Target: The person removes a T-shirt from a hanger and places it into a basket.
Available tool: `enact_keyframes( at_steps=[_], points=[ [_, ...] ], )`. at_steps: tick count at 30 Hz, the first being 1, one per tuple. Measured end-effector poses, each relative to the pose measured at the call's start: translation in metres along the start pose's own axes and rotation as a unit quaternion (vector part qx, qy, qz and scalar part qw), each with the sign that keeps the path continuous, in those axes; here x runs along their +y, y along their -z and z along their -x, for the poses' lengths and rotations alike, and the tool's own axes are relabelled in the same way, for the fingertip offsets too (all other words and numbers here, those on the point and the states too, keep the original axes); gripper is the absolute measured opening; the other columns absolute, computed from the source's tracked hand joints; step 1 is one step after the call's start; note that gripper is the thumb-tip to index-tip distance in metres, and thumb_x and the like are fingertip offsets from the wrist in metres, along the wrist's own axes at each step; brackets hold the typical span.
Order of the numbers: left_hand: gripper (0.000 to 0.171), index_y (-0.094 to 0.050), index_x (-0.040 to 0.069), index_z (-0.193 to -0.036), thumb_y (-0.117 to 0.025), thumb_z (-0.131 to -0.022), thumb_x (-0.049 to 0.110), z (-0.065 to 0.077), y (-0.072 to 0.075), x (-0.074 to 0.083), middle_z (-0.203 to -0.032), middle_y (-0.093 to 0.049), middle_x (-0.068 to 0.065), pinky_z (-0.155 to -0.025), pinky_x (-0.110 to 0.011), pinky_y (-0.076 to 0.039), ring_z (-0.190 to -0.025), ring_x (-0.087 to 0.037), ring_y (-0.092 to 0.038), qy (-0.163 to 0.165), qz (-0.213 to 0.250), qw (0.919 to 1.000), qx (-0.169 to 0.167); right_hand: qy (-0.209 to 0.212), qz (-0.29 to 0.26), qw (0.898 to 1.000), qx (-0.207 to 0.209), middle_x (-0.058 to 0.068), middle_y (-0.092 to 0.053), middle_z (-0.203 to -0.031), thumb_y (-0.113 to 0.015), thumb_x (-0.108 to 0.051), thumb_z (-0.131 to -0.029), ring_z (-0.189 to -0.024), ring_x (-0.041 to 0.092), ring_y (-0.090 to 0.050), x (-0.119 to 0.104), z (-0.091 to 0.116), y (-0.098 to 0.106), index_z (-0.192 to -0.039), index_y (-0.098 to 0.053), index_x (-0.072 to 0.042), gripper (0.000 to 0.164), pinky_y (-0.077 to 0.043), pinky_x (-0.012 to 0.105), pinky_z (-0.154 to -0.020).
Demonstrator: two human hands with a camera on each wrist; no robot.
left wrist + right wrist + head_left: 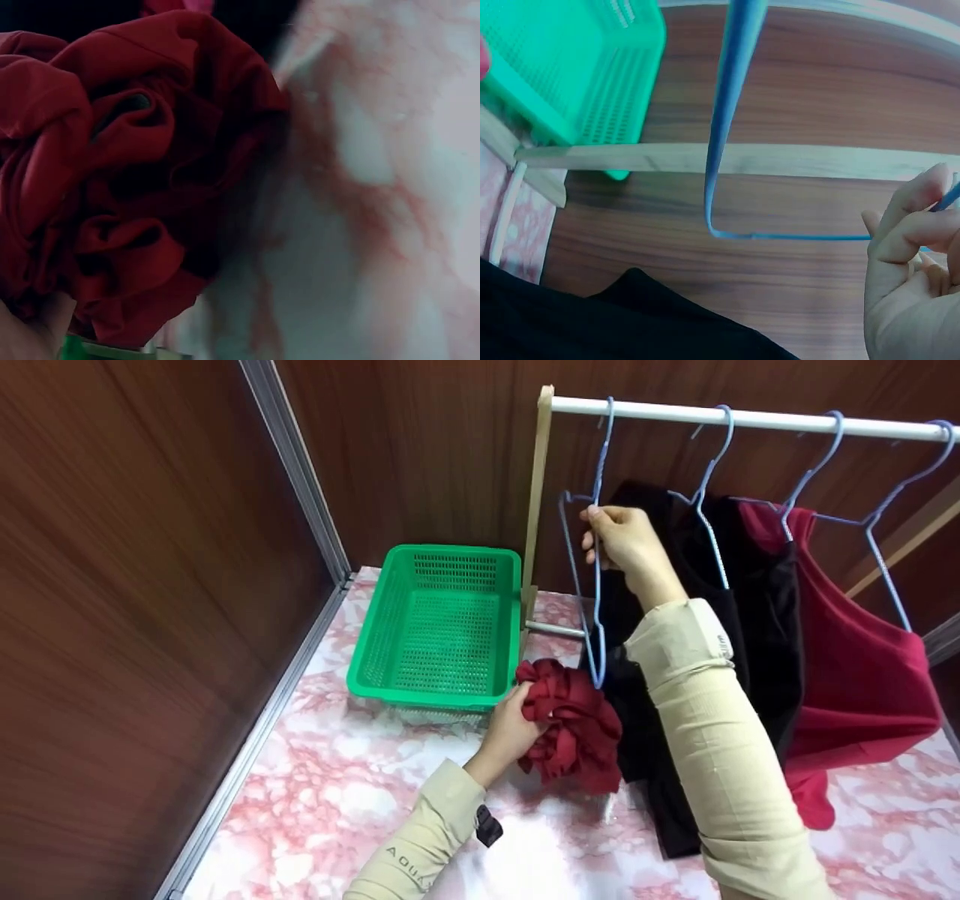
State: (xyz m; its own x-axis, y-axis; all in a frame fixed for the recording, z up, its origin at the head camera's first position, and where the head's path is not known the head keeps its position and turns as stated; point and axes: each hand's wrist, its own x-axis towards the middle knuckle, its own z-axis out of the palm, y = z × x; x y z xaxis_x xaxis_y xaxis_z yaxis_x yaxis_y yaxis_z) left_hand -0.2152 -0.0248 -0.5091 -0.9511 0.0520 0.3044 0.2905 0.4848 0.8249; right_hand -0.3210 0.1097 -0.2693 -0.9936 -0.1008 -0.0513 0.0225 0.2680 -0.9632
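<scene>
A bunched red garment (570, 727) is gripped by my left hand (514, 727), just in front of the basket's near right corner. In the left wrist view the crumpled red cloth (135, 150) fills the left side, with part of the thumb at the lower corner. My right hand (624, 544) pinches a bare blue hanger (598, 607) near its shoulder. The hanger's hook is over the white rail (667, 412), at its left end. In the right wrist view the curled fingers (915, 232) hold the blue wire, and the hanger's lower part runs up close to the camera.
A green basket (358, 660) with nothing in it stands left of the rack's wooden post (538, 495). Right of my right hand, black garments (772, 637) and a red top (855, 690) hang on blue hangers. A brown wall panel (150, 585) rises at the left.
</scene>
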Motion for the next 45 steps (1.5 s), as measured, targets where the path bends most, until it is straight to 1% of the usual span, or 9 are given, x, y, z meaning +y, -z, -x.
enact_keyframes(
  at_steps=[7,12,15,18,24,29,34,37,45],
  points=[
    [0.039,-0.063,0.006,-0.108,-0.075,-0.072,0.017,-0.010,0.024,0.005,-0.106,-0.066,-0.013,-0.090,-0.039,-0.050,-0.103,-0.029,-0.063,-0.009,0.039,0.9974,0.059,-0.010,-0.013,1.000,-0.024,-0.009,-0.056,-0.057,-0.045,-0.025,-0.099,-0.048,0.001,-0.056,0.007,0.000,0.001,-0.093,-0.053,-0.006,0.022,-0.042,0.014,-0.048],
    [0.038,-0.062,0.004,-0.108,-0.073,-0.073,0.012,-0.017,0.040,0.001,-0.106,-0.066,-0.015,-0.091,-0.039,-0.050,-0.104,-0.030,-0.063,-0.022,0.063,0.9930,0.098,-0.016,-0.018,0.999,-0.030,-0.008,-0.060,-0.061,-0.045,-0.026,-0.099,-0.051,0.002,-0.059,0.010,0.001,0.001,-0.113,-0.052,0.003,0.033,-0.048,0.014,-0.052],
    [0.034,-0.060,0.000,-0.108,-0.071,-0.077,0.009,-0.021,0.049,-0.001,-0.106,-0.066,-0.018,-0.091,-0.041,-0.050,-0.104,-0.032,-0.063,-0.038,0.075,0.9891,0.121,-0.011,-0.012,1.000,-0.008,-0.007,-0.059,-0.064,-0.046,-0.029,-0.098,-0.052,0.002,-0.059,0.010,0.003,0.002,-0.125,-0.047,0.010,0.047,-0.050,0.014,-0.054],
    [0.032,-0.059,-0.002,-0.110,-0.068,-0.080,0.007,-0.025,0.059,-0.002,-0.107,-0.066,-0.020,-0.092,-0.043,-0.049,-0.104,-0.033,-0.062,-0.024,0.093,0.9849,0.144,0.017,0.063,0.997,0.049,-0.007,-0.058,-0.067,-0.047,-0.033,-0.097,-0.053,-0.001,-0.056,0.010,0.005,0.003,-0.125,-0.052,0.008,0.050,-0.048,0.012,-0.054],
    [0.037,-0.061,-0.001,-0.112,-0.062,-0.075,0.004,-0.033,0.083,-0.004,-0.108,-0.067,-0.020,-0.093,-0.043,-0.048,-0.105,-0.033,-0.062,0.026,0.113,0.9764,0.183,0.081,0.240,0.949,0.187,-0.002,-0.066,-0.074,-0.049,-0.036,-0.096,-0.051,-0.009,-0.050,0.005,0.014,0.007,-0.111,-0.067,-0.006,0.038,-0.043,0.014,-0.059],
    [0.033,-0.064,0.002,-0.108,-0.062,-0.076,0.009,-0.038,0.100,-0.013,-0.106,-0.069,-0.017,-0.090,-0.044,-0.049,-0.103,-0.031,-0.063,0.039,0.090,0.9727,0.210,0.122,0.263,0.918,0.272,0.012,-0.071,-0.091,-0.049,-0.030,-0.096,-0.082,0.019,-0.068,0.000,0.022,0.020,-0.106,-0.069,-0.009,0.031,-0.049,0.034,-0.081],
    [0.037,-0.064,0.000,-0.108,-0.063,-0.071,0.006,-0.044,0.114,-0.026,-0.106,-0.069,-0.019,-0.091,-0.044,-0.048,-0.103,-0.033,-0.063,0.059,0.077,0.9627,0.253,0.151,0.244,0.901,0.326,0.017,-0.067,-0.106,-0.051,-0.021,-0.094,-0.104,0.030,-0.061,0.001,0.029,0.037,-0.106,-0.069,-0.005,0.027,-0.043,0.040,-0.093],
    [0.037,-0.065,0.001,-0.107,-0.063,-0.071,0.004,-0.049,0.120,-0.034,-0.105,-0.069,-0.020,-0.091,-0.045,-0.048,-0.101,-0.034,-0.062,0.077,0.074,0.9539,0.281,0.153,0.235,0.901,0.332,0.019,-0.062,-0.112,-0.053,-0.016,-0.092,-0.105,0.028,-0.058,0.005,0.031,0.046,-0.111,-0.066,-0.001,0.028,-0.042,0.037,-0.096],
    [0.043,-0.057,0.003,-0.116,-0.066,-0.075,0.007,-0.059,0.128,-0.052,-0.117,-0.059,-0.019,-0.097,-0.044,-0.043,-0.113,-0.033,-0.055,0.148,0.085,0.9327,0.318,0.082,0.217,0.929,0.288,0.021,-0.058,-0.122,-0.047,-0.017,-0.092,-0.115,0.031,-0.054,0.025,0.032,0.064,-0.127,-0.054,0.002,0.040,-0.038,0.038,-0.103]
  ],
)
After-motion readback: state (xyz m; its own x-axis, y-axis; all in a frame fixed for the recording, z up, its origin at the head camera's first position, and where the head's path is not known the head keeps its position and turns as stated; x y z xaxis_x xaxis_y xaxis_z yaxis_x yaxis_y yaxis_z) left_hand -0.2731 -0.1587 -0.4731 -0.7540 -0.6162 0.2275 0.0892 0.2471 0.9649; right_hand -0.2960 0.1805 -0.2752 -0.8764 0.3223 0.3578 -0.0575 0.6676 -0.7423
